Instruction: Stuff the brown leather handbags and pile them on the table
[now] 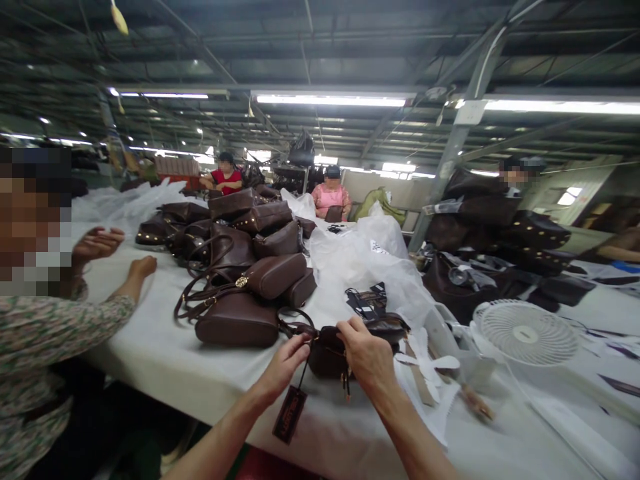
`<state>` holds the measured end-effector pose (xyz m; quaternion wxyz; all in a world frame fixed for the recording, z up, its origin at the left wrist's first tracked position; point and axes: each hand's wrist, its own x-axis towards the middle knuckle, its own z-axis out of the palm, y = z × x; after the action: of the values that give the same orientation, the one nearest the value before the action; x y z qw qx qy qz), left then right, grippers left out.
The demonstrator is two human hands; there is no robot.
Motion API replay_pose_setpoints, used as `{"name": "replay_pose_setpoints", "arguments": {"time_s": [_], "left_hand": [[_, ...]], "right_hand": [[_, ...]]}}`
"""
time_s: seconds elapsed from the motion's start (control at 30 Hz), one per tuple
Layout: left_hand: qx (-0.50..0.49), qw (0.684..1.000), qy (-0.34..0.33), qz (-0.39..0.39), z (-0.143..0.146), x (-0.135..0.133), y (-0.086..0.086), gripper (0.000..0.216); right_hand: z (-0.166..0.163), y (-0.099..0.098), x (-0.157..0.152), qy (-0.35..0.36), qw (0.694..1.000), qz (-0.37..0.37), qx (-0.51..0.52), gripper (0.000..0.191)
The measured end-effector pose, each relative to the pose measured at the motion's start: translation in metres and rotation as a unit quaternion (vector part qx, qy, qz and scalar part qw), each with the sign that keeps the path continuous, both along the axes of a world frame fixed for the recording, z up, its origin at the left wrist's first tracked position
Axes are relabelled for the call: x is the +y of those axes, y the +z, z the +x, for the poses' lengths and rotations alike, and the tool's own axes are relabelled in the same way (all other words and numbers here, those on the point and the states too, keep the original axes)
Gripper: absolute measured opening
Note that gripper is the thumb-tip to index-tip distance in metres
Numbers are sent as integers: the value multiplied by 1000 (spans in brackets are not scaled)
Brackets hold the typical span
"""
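A small dark brown handbag (326, 357) is at the table's front edge, between my two hands. My left hand (284, 365) pinches its strap on the left side, where the hold is partly hidden by the fingers. Below that hand a dark hang tag (290, 415) with orange lettering dangles on a black cord. My right hand (369, 352) grips the top of the bag with bent fingers. Beneath it hangs a short zip pull (345, 385). Just left of my hands lies another brown handbag (237, 322), part of a pile.
More brown bags (273, 275) are heaped behind on the white-covered table (165, 353). Clear plastic wrapping (360, 257) and black tags (367, 300) lie beyond my hands. To the right are a white fan (525, 333) and stacked bags. A co-worker's hands (143, 268) rest at left; other people sit farther back.
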<state>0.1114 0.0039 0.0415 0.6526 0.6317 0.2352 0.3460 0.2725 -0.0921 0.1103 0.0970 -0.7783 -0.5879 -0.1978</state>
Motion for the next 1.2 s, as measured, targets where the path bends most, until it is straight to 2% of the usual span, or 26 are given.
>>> {"name": "replay_pose_setpoints", "arguments": {"time_s": [0.07,0.13,0.2,0.3,0.37,0.47,0.53,0.6,0.7,0.77,0.83,0.9,1.0,1.1,1.2], "left_hand": [[-4,1000,-3,31,8,0,6,41],[-4,999,36,32,12,1,9,41],[-19,997,67,-21,14,5,9,51],[-61,987,63,-133,17,13,12,66],[-92,979,53,-172,17,18,23,65],[-120,974,13,-191,15,24,53,63],[-82,981,-40,-174,10,26,77,63],[-14,989,-94,-114,4,30,97,59],[84,990,-115,0,-7,38,112,50],[149,982,-96,65,-16,45,111,48],[213,967,-61,126,-26,52,102,52],[255,945,-19,203,-36,55,88,63],[236,923,23,303,-45,54,65,89],[184,937,11,297,-41,49,46,103],[162,947,30,277,-27,48,33,105]], "right_hand": [[-5,5,-6,2,1000,-1,-2,14],[-10,10,-8,11,1000,-5,6,13],[-14,14,-8,21,1000,-13,17,11],[-17,14,-5,24,999,-13,34,9],[-19,11,-4,20,999,-2,48,10],[-20,6,-4,19,998,15,60,11],[-20,5,-5,15,998,21,64,10],[-21,6,-5,12,997,21,67,9],[-21,9,-7,12,997,15,74,9],[-21,10,-10,13,997,11,75,10],[-20,10,-12,9,997,5,73,12],[-19,10,-13,10,998,0,69,13],[-17,9,-14,12,998,-4,66,14],[-16,8,-12,18,998,-3,61,14],[-14,5,-10,20,998,7,56,14]]}}
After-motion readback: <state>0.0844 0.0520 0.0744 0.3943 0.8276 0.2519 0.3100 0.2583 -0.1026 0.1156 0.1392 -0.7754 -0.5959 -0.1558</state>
